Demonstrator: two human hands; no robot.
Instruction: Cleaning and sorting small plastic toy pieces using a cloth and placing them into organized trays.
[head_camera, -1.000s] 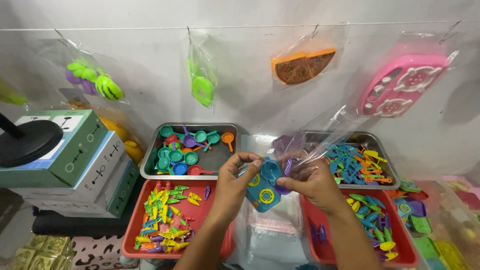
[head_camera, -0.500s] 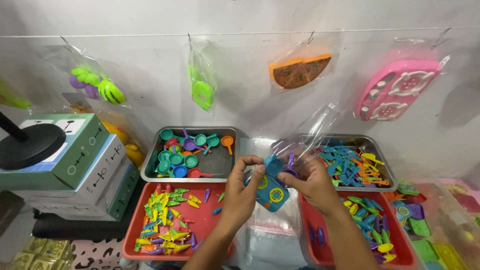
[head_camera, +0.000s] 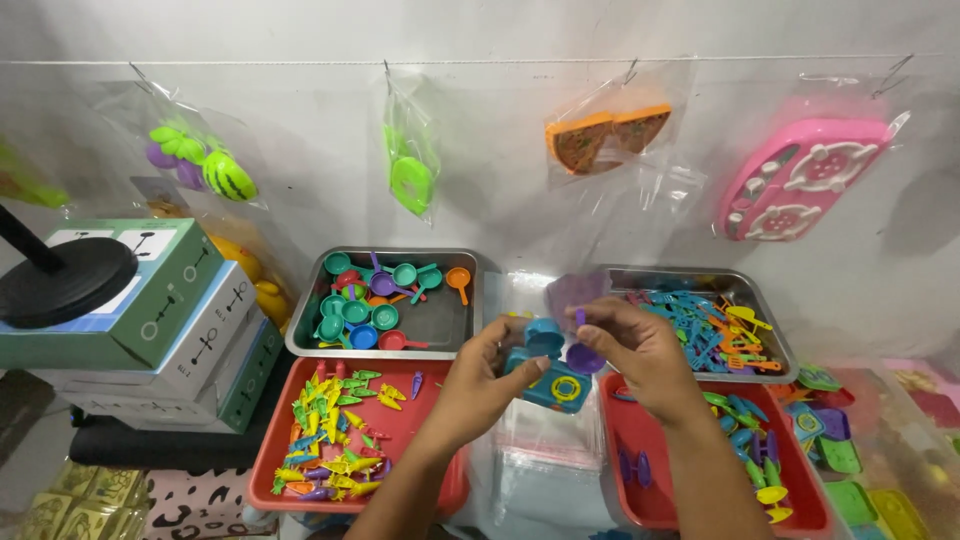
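Observation:
My left hand (head_camera: 488, 378) grips a blue toy stove (head_camera: 556, 385) with yellow burner rings, a small blue toy pan (head_camera: 545, 337) resting on top of it. My right hand (head_camera: 640, 352) pinches a purple toy spoon (head_camera: 584, 355) and the mouth of a clear plastic bag (head_camera: 640, 215) that stands up over the toys. Both hands meet above a stack of clear flat bags (head_camera: 548, 445) between two red trays.
A metal tray (head_camera: 450, 325) holds small toy pans; another metal tray (head_camera: 765, 325) holds toy utensils. The left red tray (head_camera: 420, 440) carries toy vegetables, the right red tray (head_camera: 640, 470) toy spoons. Stacked boxes (head_camera: 160, 330) stand left. Bagged toys hang on a string (head_camera: 480, 62) above.
The hands and the toy stove have shifted slightly lower and right. The clear bag has risen more upright over the toys, and my right hand's fingers moved over the purple spoon.

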